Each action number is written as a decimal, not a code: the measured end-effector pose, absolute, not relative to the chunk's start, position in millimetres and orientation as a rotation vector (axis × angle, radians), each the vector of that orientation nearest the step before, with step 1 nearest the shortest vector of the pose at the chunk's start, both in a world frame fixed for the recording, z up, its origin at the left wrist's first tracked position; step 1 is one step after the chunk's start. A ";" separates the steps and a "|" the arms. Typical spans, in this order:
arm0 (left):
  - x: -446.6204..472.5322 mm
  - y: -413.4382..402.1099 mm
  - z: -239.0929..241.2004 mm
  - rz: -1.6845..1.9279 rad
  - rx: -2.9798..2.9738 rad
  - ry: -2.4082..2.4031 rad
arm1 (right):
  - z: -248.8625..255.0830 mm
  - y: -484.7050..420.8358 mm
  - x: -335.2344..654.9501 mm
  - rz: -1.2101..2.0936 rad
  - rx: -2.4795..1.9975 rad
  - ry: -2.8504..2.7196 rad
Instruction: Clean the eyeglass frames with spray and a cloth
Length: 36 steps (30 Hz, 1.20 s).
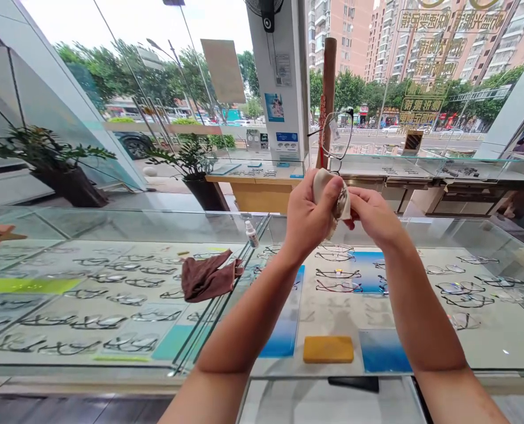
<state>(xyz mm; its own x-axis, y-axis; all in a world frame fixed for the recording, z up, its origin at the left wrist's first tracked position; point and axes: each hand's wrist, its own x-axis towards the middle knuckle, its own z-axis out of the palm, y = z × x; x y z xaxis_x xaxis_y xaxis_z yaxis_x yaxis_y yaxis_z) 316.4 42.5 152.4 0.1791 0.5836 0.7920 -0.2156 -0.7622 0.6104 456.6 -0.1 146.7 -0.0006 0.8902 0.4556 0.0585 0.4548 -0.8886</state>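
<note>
Both hands are raised above the glass counter, close together. My left hand is closed round a pale cloth, its thumb pressed on it. A pair of eyeglasses stands upright out of the cloth; one rim and a temple show, while the other lens is hidden in the cloth and fingers. My right hand is closed at the cloth's right side, its fingertips partly hidden. A dark brown cloth lies crumpled on the counter, near a small white spray bottle.
The glass display counter holds several rows of eyeglasses. A yellow-brown case and blue panels are at its front. Beyond stand a lower wooden counter, a potted plant and a wooden post before windows.
</note>
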 end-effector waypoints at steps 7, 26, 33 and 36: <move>317.3 48.3 150.6 1.467 1.894 0.282 | 152.1 -6.8 470.4 0.842 -0.867 -1.483; 318.8 52.9 150.9 1.344 1.855 0.211 | 148.5 -4.2 475.9 0.857 -0.895 -1.457; 318.5 54.4 149.7 1.336 1.858 0.238 | 147.2 -3.9 476.0 0.880 -0.909 -1.506; 316.6 55.4 149.9 1.317 1.859 0.245 | 147.9 -4.3 477.1 0.857 -0.921 -1.541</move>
